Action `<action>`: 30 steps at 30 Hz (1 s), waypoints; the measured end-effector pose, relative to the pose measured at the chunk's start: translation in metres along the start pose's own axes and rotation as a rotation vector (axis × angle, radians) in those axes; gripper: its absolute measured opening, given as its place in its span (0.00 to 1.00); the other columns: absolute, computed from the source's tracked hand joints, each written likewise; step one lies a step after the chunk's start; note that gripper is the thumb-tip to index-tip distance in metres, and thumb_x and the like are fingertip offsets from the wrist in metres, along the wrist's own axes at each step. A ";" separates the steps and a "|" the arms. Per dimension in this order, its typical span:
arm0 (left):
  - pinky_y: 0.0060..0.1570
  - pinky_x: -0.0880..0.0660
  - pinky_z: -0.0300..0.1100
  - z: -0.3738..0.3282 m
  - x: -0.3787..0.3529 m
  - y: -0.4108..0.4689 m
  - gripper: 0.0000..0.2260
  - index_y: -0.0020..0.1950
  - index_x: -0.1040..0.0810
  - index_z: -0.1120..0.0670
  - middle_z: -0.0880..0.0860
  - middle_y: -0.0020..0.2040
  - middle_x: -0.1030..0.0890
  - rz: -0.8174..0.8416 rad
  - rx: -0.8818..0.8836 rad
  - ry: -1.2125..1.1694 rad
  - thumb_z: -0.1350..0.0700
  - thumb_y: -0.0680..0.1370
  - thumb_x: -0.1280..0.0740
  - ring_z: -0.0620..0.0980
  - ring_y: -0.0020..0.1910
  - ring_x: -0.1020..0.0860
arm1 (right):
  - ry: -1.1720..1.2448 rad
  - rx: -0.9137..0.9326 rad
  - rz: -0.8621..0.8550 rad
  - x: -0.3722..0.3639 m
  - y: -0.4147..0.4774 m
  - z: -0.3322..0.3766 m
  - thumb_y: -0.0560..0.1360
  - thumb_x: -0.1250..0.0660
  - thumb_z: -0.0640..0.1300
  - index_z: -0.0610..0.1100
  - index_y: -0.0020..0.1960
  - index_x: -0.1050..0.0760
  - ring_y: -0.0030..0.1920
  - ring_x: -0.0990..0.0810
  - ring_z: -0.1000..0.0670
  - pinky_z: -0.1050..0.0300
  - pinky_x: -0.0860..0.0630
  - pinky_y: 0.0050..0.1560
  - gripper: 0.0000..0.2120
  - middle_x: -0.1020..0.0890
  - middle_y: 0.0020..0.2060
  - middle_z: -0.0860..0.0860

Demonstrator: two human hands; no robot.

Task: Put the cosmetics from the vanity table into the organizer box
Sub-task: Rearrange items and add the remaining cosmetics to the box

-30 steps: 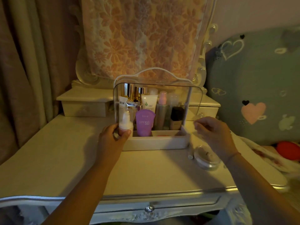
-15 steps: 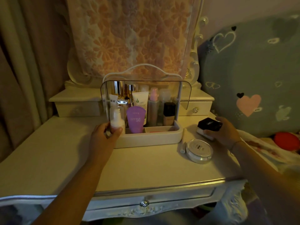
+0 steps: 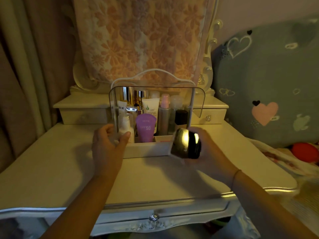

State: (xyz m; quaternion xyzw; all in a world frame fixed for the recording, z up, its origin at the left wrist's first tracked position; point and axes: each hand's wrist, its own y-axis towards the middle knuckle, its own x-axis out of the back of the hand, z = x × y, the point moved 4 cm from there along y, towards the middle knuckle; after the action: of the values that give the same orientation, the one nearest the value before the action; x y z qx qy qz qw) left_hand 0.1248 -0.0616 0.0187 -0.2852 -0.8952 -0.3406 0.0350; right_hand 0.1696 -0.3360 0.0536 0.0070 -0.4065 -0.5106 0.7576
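Observation:
The white organizer box (image 3: 146, 150) stands on the vanity table (image 3: 51, 169) with its clear lid raised. Inside stand several bottles and tubes, among them a purple SPF50 tube (image 3: 145, 127) and a small white bottle (image 3: 126, 129). My left hand (image 3: 107, 145) grips the box's front left corner, thumb against the clear side wall. My right hand (image 3: 207, 152) holds a black compact (image 3: 187, 144) with a shiny face, tilted on edge, just in front of the box's right end. The compact and hand hide that corner of the box.
Two small white drawer units (image 3: 82, 112) sit at the back of the table under a mirror covered with floral cloth (image 3: 138, 40). A grey pillow with hearts (image 3: 267, 83) and a red object (image 3: 305, 151) lie on the bed to the right. Curtains hang at left.
My right hand picked the black compact off the table at the right and brought it left and up to the box's right end. The left hand stays on the box. The round white compact is out of sight.

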 end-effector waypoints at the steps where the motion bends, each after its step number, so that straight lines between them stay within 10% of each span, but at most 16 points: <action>1: 0.49 0.30 0.44 -0.006 0.004 -0.002 0.21 0.57 0.29 0.54 0.52 0.52 0.27 -0.036 -0.054 -0.001 0.45 0.70 0.30 0.51 0.52 0.27 | -0.002 -0.016 0.072 -0.010 0.001 0.001 0.62 0.21 0.45 0.57 0.65 0.37 0.60 0.30 0.60 0.70 0.29 0.57 0.38 0.30 0.59 0.57; 6: 0.42 0.30 0.37 -0.034 0.003 -0.026 0.14 0.48 0.27 0.46 0.43 0.44 0.26 0.196 -0.256 -0.043 0.38 0.72 0.38 0.42 0.45 0.27 | 0.107 -0.132 0.279 -0.051 0.006 0.003 0.63 0.23 0.53 0.57 0.67 0.36 0.59 0.27 0.59 0.65 0.27 0.55 0.36 0.25 0.57 0.60; 13: 0.55 0.32 0.30 -0.036 -0.018 -0.051 0.25 0.63 0.34 0.37 0.32 0.60 0.32 0.714 -0.285 -0.034 0.31 0.69 0.39 0.33 0.61 0.33 | 0.077 -0.060 0.404 -0.057 0.009 0.012 0.67 0.26 0.55 0.52 0.66 0.33 0.61 0.28 0.58 0.61 0.28 0.61 0.31 0.26 0.60 0.56; 18: 0.60 0.38 0.32 -0.033 -0.028 -0.057 0.35 0.69 0.42 0.34 0.22 0.61 0.44 0.851 -0.322 0.068 0.26 0.64 0.39 0.27 0.61 0.41 | -0.062 -0.140 0.029 0.017 -0.001 -0.032 0.66 0.24 0.52 0.59 0.60 0.30 0.61 0.29 0.55 0.62 0.30 0.59 0.26 0.28 0.58 0.58; 22: 0.63 0.38 0.36 -0.031 -0.032 -0.057 0.37 0.70 0.43 0.35 0.23 0.62 0.46 0.837 -0.372 0.147 0.26 0.64 0.39 0.30 0.63 0.42 | -0.242 -0.276 0.108 0.031 -0.021 -0.072 0.63 0.22 0.51 0.54 0.64 0.32 0.60 0.29 0.51 0.61 0.31 0.56 0.33 0.30 0.60 0.54; 30: 0.60 0.37 0.35 -0.037 -0.028 -0.058 0.37 0.69 0.41 0.37 0.27 0.63 0.42 0.797 -0.392 0.173 0.26 0.64 0.39 0.31 0.61 0.40 | 0.060 -0.198 -0.242 0.040 -0.014 -0.048 0.66 0.26 0.55 0.53 0.53 0.24 0.52 0.22 0.56 0.69 0.28 0.46 0.18 0.21 0.50 0.56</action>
State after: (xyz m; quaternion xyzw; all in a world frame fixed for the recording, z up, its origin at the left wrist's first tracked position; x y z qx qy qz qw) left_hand 0.1124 -0.1335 0.0053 -0.5795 -0.6279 -0.4861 0.1833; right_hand 0.1950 -0.3933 0.0404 -0.0036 -0.3276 -0.6355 0.6992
